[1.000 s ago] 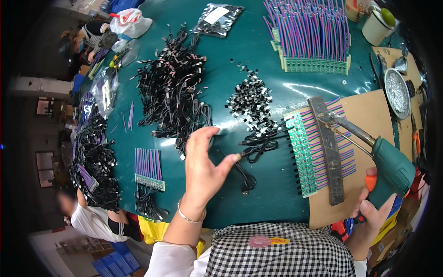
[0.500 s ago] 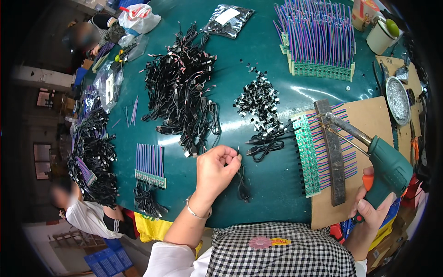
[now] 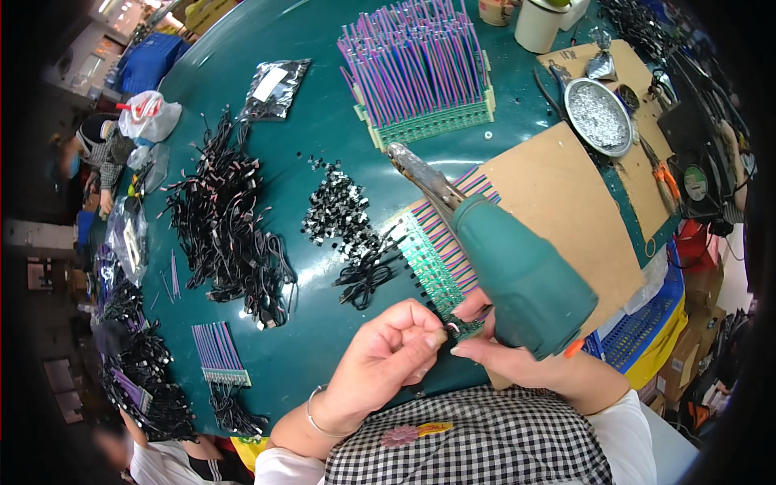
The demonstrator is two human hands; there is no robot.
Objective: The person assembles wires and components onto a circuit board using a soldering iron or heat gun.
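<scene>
My left hand (image 3: 394, 357) is closed in a pinch at the near end of a green circuit board strip (image 3: 436, 271). Between its fingertips is the end of a thin black cable, mostly hidden by the fingers. My right hand (image 3: 517, 360) grips a dark green soldering gun (image 3: 517, 275), whose metal nozzle points away to the far left above the board. The right thumb and a fingertip come close to the left fingertips at the board's end. Blue, red and black wires run from the board, partly covered by the gun.
Black cables (image 3: 230, 234) and small black-and-silver connectors (image 3: 335, 206) lie in piles to the left. Wired boards (image 3: 428, 121) stand at the back. Brown cardboard (image 3: 558, 210) lies under the work. A round metal dish (image 3: 598, 117) and orange-handled pliers (image 3: 667, 182) are at the right.
My right hand has brought the soldering gun left, over the board. My left hand has moved with the cable to the board's near end. The whole view has turned to the right.
</scene>
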